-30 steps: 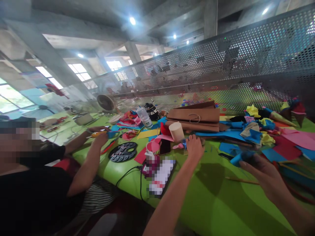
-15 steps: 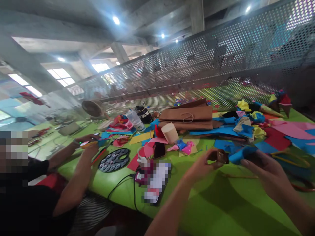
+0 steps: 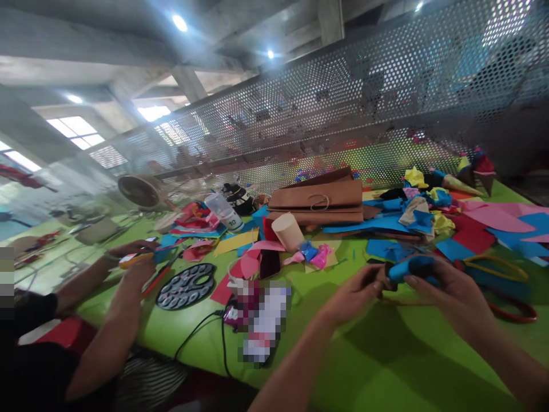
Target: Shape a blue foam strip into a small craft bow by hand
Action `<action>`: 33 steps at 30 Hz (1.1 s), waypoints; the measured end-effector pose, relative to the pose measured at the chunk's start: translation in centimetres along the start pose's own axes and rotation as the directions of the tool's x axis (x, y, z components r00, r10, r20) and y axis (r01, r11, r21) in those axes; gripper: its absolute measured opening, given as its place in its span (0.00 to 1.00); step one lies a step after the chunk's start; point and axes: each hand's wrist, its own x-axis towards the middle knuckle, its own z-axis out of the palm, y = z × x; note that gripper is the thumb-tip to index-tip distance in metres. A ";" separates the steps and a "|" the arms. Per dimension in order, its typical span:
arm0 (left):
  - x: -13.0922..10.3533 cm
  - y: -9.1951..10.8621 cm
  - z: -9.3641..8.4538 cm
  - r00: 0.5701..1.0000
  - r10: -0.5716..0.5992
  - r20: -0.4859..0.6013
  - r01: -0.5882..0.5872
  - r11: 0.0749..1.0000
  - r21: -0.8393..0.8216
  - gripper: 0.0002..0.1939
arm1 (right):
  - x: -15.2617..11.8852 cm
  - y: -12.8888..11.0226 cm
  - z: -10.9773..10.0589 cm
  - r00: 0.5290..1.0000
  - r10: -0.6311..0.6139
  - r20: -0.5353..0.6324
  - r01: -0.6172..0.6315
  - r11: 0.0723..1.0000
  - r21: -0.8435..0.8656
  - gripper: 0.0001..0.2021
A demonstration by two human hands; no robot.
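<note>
My left hand (image 3: 358, 293) is closed, thumb and fingers pinching a small dark brown rolled piece (image 3: 387, 273). My right hand (image 3: 450, 289) is wrapped round a curled piece of blue paper (image 3: 405, 269). The blue paper's left end touches the brown piece or overlaps it; which one I cannot tell. Both hands are just above the green table (image 3: 355, 366), their fingertips close together. Behind my right hand lie a yellow looped handle (image 3: 500, 264) and an orange-brown looped handle (image 3: 521, 312), perhaps of scissors.
Folded brown sheets (image 3: 317, 200), a beige cylinder (image 3: 288, 230) and coloured paper scraps (image 3: 467, 237) lie across the table. Left of my arms are a phone (image 3: 266, 326), cables and a black paint palette (image 3: 186, 286). A co-worker's arms (image 3: 111, 317) work at the far left. A perforated metal screen (image 3: 278, 126) stands behind.
My hands have come together, bringing the blue paper against the brown piece. They were slightly apart before. The whole view has shifted a little to the right.
</note>
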 end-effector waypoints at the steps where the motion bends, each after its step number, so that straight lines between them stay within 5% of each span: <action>1: -0.1 0.1 0.0 1.000 0.008 -0.004 -0.008 0.999 0.034 0.32 | 0.0 0.1 0.1 1.000 -0.003 -0.007 0.003 1.000 -0.002 0.16; 7: -0.3 1.0 0.6 1.000 0.011 -0.024 -0.005 0.970 0.242 0.31 | 0.1 1.1 0.7 0.989 -0.149 -0.019 0.145 0.981 -0.125 0.14; 14: -0.7 0.9 0.5 0.997 -0.078 -0.024 0.081 0.985 0.151 0.34 | 0.4 1.5 0.8 0.968 -0.246 0.057 0.253 0.948 -0.195 0.11; 19: -1.0 1.2 0.8 0.999 0.000 0.047 -0.006 0.992 0.127 0.35 | 0.3 1.2 0.8 0.947 -0.305 0.102 0.320 0.929 -0.188 0.07; 24: -1.1 0.8 1.3 0.992 -0.120 -0.044 0.124 0.989 0.086 0.34 | 0.1 1.2 1.0 0.945 -0.270 0.185 0.306 0.929 -0.209 0.05; 33: -0.8 1.1 2.0 0.960 -0.166 -0.224 0.158 0.986 -0.054 0.35 | 0.0 0.5 0.9 0.961 -0.275 0.037 0.276 0.936 -0.219 0.07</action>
